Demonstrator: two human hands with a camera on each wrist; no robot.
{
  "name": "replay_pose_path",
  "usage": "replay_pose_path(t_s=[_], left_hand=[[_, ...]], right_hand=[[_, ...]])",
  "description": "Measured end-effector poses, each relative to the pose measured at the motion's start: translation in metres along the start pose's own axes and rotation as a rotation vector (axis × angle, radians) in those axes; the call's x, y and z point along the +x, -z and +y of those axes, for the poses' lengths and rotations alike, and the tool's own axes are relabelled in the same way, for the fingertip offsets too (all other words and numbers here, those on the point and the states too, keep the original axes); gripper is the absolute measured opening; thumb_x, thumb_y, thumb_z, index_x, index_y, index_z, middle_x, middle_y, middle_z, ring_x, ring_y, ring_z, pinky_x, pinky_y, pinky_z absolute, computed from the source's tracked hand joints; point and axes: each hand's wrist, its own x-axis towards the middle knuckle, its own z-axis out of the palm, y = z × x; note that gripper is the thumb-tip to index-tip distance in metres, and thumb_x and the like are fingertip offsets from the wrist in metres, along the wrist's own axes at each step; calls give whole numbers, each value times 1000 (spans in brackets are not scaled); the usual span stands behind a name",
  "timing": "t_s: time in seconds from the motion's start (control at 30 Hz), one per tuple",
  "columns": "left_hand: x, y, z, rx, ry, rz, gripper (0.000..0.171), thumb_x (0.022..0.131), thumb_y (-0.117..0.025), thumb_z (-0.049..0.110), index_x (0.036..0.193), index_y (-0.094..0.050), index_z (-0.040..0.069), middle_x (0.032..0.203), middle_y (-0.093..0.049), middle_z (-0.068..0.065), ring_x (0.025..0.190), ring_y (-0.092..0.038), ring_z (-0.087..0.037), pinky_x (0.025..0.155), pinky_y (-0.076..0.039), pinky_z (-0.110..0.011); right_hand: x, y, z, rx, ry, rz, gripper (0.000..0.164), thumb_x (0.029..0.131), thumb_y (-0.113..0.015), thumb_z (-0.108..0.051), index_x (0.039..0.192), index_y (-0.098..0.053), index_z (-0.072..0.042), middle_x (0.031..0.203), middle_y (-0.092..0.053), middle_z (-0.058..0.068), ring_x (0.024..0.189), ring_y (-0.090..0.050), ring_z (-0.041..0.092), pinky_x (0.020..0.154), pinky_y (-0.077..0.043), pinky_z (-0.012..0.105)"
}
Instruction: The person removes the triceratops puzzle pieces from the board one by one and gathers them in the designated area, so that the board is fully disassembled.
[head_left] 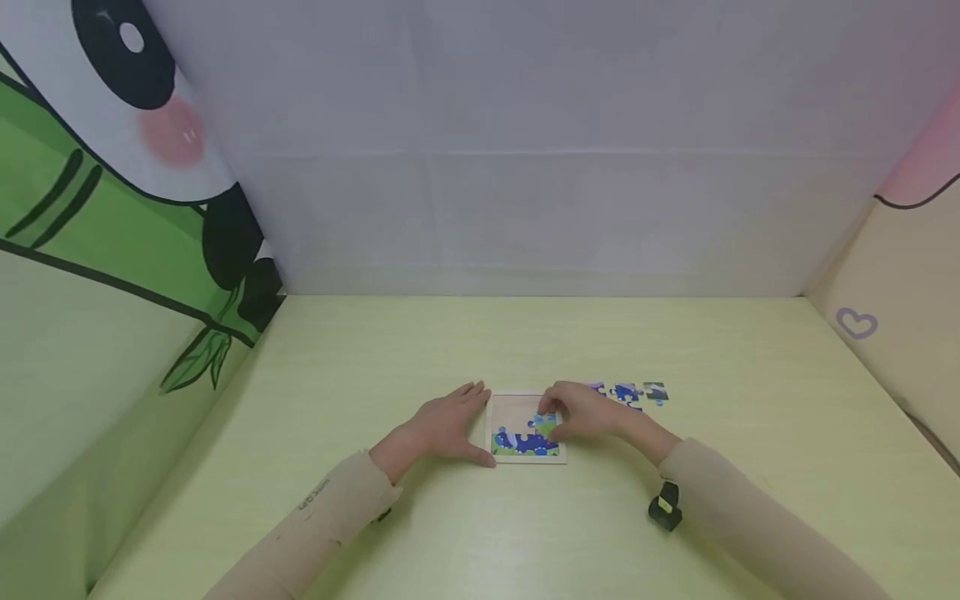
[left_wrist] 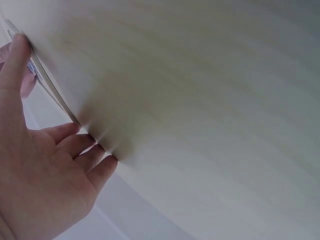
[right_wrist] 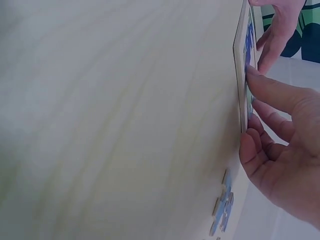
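Note:
A shallow wooden puzzle tray (head_left: 517,459) lies flat on the table, its lower part filled with blue and green picture pieces. My left hand (head_left: 450,423) rests at the tray's left edge, thumb at the lower corner and fingers spread toward the upper one. In the left wrist view, the fingertips (left_wrist: 111,159) touch the table beside the tray. Over the tray's right side, my right hand (head_left: 587,410) pinches a green and light-blue puzzle piece (head_left: 545,425) between thumb and fingers. In the right wrist view, the hand's outer fingers (right_wrist: 248,150) rest by the tray's edge.
Several loose puzzle pieces (head_left: 625,392) lie on the table to the right of the tray, partly behind my right hand. A pale back wall (head_left: 540,217) and printed side panels (head_left: 142,233) border the pale wooden table (head_left: 420,542).

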Motion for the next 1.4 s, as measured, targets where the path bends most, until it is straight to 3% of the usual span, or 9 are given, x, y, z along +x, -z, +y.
replay_pose_path(t_s=[0.63,1.13,1.4], left_hand=[[2,-4,-2,20,-6,4,106,65,-65,67,144,-24,10,150,-19,-6,138,-15,-25,105,-28,-44],[2,-5,-2,26,-17,3,107,65,-64,68,144,-23,10,150,-18,-7,138,-14,-25,105,-29,-44],[2,-3,-1,43,-25,2,107,65,-64,67,145,-23,9,150,-18,-7,138,-14,-24,104,-30,-44]], right_hand=[[-4,4,-1,3,7,-1,28,75,-73,-11,101,-65,-8,98,-61,-1,93,-56,15,84,-47,31],[-7,6,-5,-39,44,37,27,73,-71,-8,99,-67,-4,93,-61,1,83,-54,12,73,-47,25],[-17,17,0,-68,55,76,28,74,-71,-9,101,-67,-4,94,-62,0,85,-56,15,74,-48,28]])
